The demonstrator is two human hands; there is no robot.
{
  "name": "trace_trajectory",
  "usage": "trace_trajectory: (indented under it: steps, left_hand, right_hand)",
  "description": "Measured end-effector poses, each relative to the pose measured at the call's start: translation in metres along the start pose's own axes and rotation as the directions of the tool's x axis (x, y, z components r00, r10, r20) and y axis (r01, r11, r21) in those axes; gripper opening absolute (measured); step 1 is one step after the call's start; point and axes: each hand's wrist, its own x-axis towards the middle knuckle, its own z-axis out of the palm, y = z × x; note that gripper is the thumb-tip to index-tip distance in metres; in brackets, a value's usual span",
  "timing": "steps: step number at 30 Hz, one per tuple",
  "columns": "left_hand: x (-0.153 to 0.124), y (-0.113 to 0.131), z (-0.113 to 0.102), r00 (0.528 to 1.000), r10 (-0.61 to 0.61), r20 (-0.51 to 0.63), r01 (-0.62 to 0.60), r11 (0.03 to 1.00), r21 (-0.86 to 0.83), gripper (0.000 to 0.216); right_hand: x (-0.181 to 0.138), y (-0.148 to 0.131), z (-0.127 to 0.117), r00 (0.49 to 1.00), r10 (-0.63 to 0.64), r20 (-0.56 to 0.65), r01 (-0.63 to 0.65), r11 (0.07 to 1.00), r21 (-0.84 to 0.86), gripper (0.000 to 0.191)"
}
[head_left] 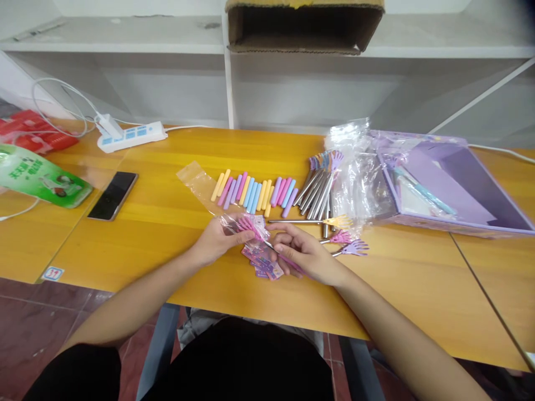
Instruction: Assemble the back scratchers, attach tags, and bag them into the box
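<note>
My left hand (219, 238) pinches the pink claw end of a small telescopic back scratcher (251, 225) that sits inside a clear plastic sleeve (199, 184). My right hand (307, 255) is closed on the same scratcher's pink handle end, just above a small stack of printed cards (261, 262). Beyond the hands lies a row of several pastel handle grips (254, 192). To the right is a bundle of metal scratchers (320, 186). A yellow one (336, 221), a pink one (341, 237) and a purple one (355, 248) lie loose.
On the yellow table (167, 223) lie a black phone (112, 195), a white power strip (131, 135), a green pouch (39, 177) and a red packet (31, 129) at left. A purple box (455, 189) and crumpled clear wrap (355, 161) sit right. A cardboard box (303, 25) rests on the shelf.
</note>
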Motion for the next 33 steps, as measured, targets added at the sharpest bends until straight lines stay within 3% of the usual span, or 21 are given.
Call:
trace_trajectory:
  steps: [2, 5, 9, 12, 17, 23, 28, 31, 33]
  left_hand:
    - [0.001, -0.001, 0.002, 1.0, 0.0, -0.018, -0.001, 0.999, -0.033, 0.037]
    - [0.006, 0.006, -0.001, 0.984, 0.041, -0.172, -0.068, 0.986, -0.153, 0.037]
    - [0.015, 0.023, -0.016, 0.901, 0.099, -0.422, -0.205, 0.955, -0.215, 0.038]
    - [0.019, 0.03, -0.026, 0.886, 0.114, -0.45, -0.239, 0.943, -0.232, 0.036]
    - [0.015, 0.025, -0.019, 0.934, 0.063, -0.353, -0.146, 0.966, -0.214, 0.039]
    - [0.002, 0.007, -0.001, 0.997, 0.034, -0.067, -0.036, 0.999, -0.031, 0.036]
    - [-0.005, -0.007, 0.008, 0.968, -0.112, 0.225, 0.087, 0.989, 0.119, 0.035]
    - [-0.006, -0.009, 0.011, 0.953, -0.126, 0.275, 0.081, 0.982, 0.17, 0.037]
    - [-0.004, -0.006, 0.01, 0.963, -0.098, 0.249, 0.053, 0.982, 0.183, 0.037]
  right_hand:
    - [0.0, -0.001, -0.001, 1.0, 0.02, -0.002, -0.02, 1.0, -0.01, 0.052]
    - [-0.003, -0.005, -0.005, 0.999, 0.051, -0.017, -0.051, 0.998, -0.04, 0.05]
    - [-0.007, -0.009, -0.011, 0.998, 0.043, -0.039, -0.044, 0.999, -0.022, 0.042]
    - [-0.007, -0.013, -0.012, 0.998, -0.016, -0.057, 0.016, 1.0, 0.001, 0.04]
    - [-0.008, -0.017, -0.011, 0.999, 0.012, -0.053, -0.017, 0.996, -0.092, 0.036]
    - [-0.005, -0.007, -0.006, 0.998, 0.056, -0.036, -0.062, 0.978, -0.2, 0.043]
    - [0.002, 0.001, 0.005, 0.982, -0.124, -0.145, 0.036, 0.867, -0.498, 0.053]
    - [0.002, 0.001, 0.009, 0.977, -0.188, -0.105, 0.085, 0.787, -0.612, 0.05]
    - [-0.001, 0.001, 0.008, 0.983, -0.17, -0.071, 0.092, 0.785, -0.612, 0.043]
